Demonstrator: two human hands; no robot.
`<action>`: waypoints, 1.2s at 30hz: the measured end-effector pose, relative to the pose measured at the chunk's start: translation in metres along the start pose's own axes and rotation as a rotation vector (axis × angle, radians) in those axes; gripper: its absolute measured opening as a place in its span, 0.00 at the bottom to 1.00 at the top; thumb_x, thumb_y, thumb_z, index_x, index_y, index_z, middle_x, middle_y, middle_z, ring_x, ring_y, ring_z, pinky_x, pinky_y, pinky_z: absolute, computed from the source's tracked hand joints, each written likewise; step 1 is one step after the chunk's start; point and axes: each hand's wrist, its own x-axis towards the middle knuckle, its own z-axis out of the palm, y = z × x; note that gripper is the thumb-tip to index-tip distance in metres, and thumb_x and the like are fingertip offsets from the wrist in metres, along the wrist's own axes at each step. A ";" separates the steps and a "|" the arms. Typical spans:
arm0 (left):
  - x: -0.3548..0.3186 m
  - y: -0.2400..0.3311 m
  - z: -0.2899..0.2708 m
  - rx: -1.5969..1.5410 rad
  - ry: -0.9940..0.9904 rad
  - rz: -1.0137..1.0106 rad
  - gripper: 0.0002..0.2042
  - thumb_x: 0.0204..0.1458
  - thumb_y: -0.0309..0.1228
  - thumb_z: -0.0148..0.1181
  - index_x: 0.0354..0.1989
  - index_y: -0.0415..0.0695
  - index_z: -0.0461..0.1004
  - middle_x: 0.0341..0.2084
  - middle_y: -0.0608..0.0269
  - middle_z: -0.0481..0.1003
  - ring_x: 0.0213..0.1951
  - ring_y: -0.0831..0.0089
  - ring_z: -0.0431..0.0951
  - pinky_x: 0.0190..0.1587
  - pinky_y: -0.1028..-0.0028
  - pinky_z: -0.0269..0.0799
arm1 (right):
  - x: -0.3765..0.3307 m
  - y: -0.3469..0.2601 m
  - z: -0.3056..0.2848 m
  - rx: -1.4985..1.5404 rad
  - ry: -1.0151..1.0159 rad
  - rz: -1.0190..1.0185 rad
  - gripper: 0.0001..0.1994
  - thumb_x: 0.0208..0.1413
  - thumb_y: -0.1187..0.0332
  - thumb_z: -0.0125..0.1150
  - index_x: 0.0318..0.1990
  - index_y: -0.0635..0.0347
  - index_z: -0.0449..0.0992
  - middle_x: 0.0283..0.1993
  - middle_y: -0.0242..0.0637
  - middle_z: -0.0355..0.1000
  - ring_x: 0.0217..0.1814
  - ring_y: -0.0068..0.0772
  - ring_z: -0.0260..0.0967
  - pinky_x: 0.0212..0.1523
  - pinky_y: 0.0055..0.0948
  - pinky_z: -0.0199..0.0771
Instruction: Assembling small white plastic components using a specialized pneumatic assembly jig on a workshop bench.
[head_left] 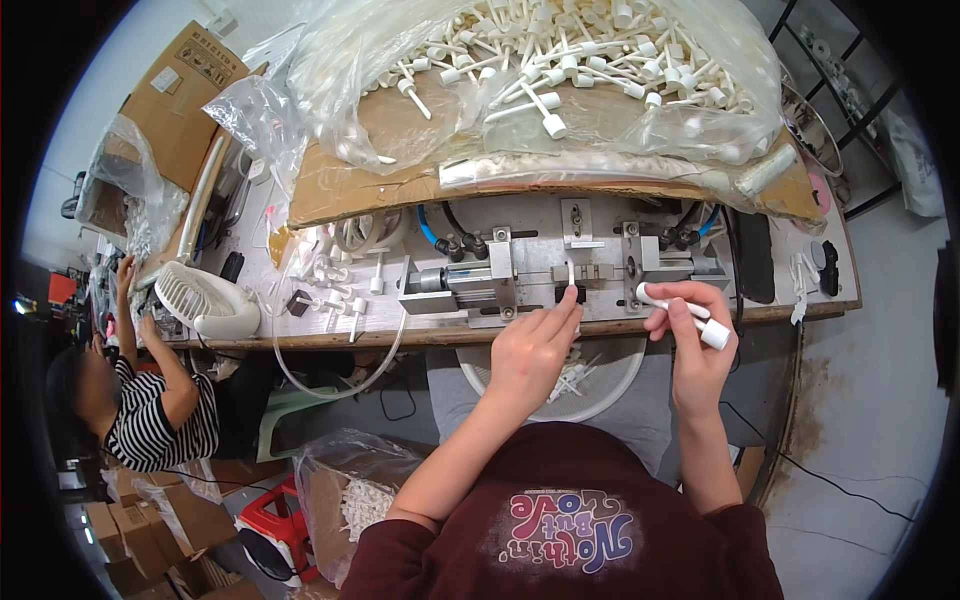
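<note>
My right hand (697, 350) is closed around white plastic stem pieces with round caps; one cap (714, 335) sticks out below the fingers, and another white end (644, 292) shows at the fingertips. They look like two pieces, partly hidden by the fingers. To the left, my left hand (538, 350) reaches to the middle of a metal clamping fixture (505, 272). Its fingers are closed at the lower end of a slim white stem (571, 270) standing in the fixture between the two side cylinders.
A plastic-lined heap of white capped stems (600, 60) lies on a cardboard sheet (400, 190) behind the fixture. Loose white parts (335, 300) and a white fan (205, 300) stand left. A round basket (610, 400) rests at my lap. Another person (150, 410) works at far left.
</note>
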 end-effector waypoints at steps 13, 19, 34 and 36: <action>0.016 0.006 -0.021 -0.353 -0.111 -0.177 0.18 0.44 0.27 0.72 0.45 0.40 0.81 0.47 0.60 0.80 0.30 0.72 0.83 0.33 0.74 0.78 | 0.000 0.007 -0.007 0.508 -0.010 0.434 0.08 0.67 0.68 0.52 0.39 0.64 0.72 0.37 0.36 0.72 0.25 0.20 0.66 0.23 0.19 0.64; 0.012 0.026 -0.047 -0.977 -0.117 -0.266 0.21 0.46 0.19 0.70 0.52 0.40 0.79 0.42 0.57 0.80 0.40 0.74 0.82 0.39 0.75 0.82 | 0.002 0.011 -0.006 0.560 -0.145 0.591 0.13 0.67 0.65 0.52 0.47 0.67 0.74 0.36 0.34 0.73 0.26 0.19 0.68 0.21 0.19 0.64; 0.013 -0.005 -0.001 0.038 -0.037 0.035 0.14 0.41 0.29 0.71 0.39 0.43 0.82 0.46 0.60 0.81 0.24 0.71 0.80 0.28 0.74 0.73 | 0.000 0.005 -0.011 0.378 -0.204 0.174 0.32 0.69 0.53 0.39 0.66 0.77 0.58 0.62 0.58 0.66 0.62 0.47 0.69 0.62 0.39 0.67; 0.012 -0.005 -0.002 0.037 -0.054 0.021 0.14 0.41 0.28 0.71 0.39 0.42 0.82 0.46 0.60 0.81 0.24 0.71 0.80 0.28 0.73 0.73 | 0.001 0.001 -0.010 0.420 -0.172 0.207 0.26 0.68 0.59 0.45 0.64 0.75 0.60 0.62 0.57 0.66 0.62 0.45 0.70 0.61 0.37 0.68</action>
